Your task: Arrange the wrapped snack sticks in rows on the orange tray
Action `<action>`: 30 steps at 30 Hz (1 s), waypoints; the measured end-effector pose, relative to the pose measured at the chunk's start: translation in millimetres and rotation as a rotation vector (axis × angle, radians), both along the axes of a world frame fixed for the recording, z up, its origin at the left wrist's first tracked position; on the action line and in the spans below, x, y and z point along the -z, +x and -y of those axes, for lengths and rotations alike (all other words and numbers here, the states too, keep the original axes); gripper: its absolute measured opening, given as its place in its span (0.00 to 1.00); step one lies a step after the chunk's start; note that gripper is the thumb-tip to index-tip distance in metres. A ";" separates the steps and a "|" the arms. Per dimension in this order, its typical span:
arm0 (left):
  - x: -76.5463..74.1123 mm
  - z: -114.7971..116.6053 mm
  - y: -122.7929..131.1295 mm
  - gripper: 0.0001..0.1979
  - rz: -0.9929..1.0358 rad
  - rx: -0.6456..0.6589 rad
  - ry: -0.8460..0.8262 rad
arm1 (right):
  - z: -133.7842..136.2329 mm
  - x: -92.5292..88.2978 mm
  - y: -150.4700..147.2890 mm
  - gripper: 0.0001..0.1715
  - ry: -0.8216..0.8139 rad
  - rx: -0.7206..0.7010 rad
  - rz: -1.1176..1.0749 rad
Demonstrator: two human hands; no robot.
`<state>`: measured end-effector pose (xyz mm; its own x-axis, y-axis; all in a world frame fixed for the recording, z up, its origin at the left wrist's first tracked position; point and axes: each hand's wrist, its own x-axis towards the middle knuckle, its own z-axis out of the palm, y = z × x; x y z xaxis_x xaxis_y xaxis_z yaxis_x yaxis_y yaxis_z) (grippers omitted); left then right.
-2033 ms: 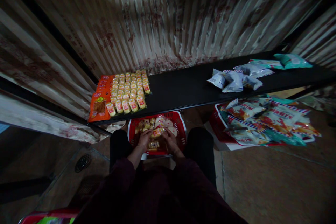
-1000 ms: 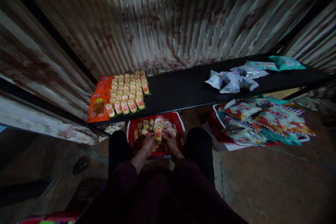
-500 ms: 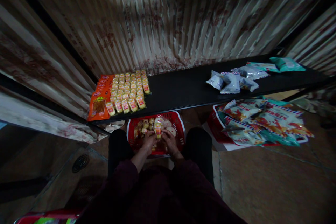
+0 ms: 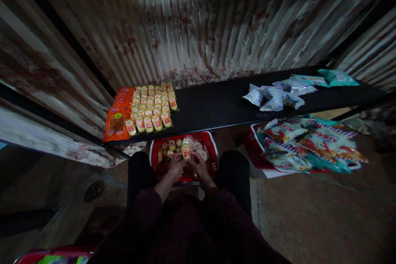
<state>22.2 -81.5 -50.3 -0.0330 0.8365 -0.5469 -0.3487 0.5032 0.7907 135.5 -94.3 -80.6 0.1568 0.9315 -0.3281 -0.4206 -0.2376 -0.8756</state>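
Observation:
Between the fingers of my left hand [image 4: 175, 165] and my right hand [image 4: 199, 165] is a small wrapped snack cake [image 4: 186, 151], yellow with a red and white label. Both hands are closed on its two sides and hold it upright over a red plastic basket [image 4: 213, 152]. Inside the basket lie more wrapped yellow pieces [image 4: 170, 147] and pale round packs [image 4: 201, 150]. Rows of like-looking wrapped cakes [image 4: 149, 109] stand on the black shelf [image 4: 210, 105] ahead, beside orange snack packets [image 4: 116, 117].
Silvery-blue bags [image 4: 272, 97] and teal bags [image 4: 337, 77] lie at the shelf's right. Below them, a second red basket [image 4: 258, 152] overflows with printed snack bags [image 4: 318, 140]. Another red basket [image 4: 58, 251] is at bottom left. A striped curtain [image 4: 198, 29] hangs behind the shelf.
Both hands keep hold of the wrapped cake over the basket, with hardly any movement. The camera view has shifted very slightly.

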 end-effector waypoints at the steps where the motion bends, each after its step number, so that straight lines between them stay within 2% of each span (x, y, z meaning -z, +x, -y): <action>1: 0.1 -0.3 0.2 0.18 -0.012 0.001 -0.003 | 0.2 -0.4 -0.1 0.24 -0.003 -0.004 -0.009; 12: -3.0 -0.2 3.1 0.14 -0.099 0.046 0.008 | 4.2 -4.8 0.3 0.29 -0.069 0.041 -0.081; 21: -6.5 2.2 5.2 0.12 -0.077 0.041 0.076 | 2.1 4.8 0.9 0.38 -0.052 0.093 -0.076; 25: -2.2 2.7 4.9 0.13 -0.104 0.052 0.095 | 2.0 3.0 -1.3 0.37 -0.090 0.061 -0.099; 30: 7.5 2.5 5.7 0.17 -0.251 0.033 0.110 | 3.1 -2.1 -4.4 0.36 -0.071 0.092 -0.106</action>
<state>28.0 -84.0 -57.8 -0.1274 0.8933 -0.4310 -0.1196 0.4175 0.9008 131.2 -97.4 -78.5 0.2009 0.8887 -0.4121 -0.5326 -0.2539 -0.8074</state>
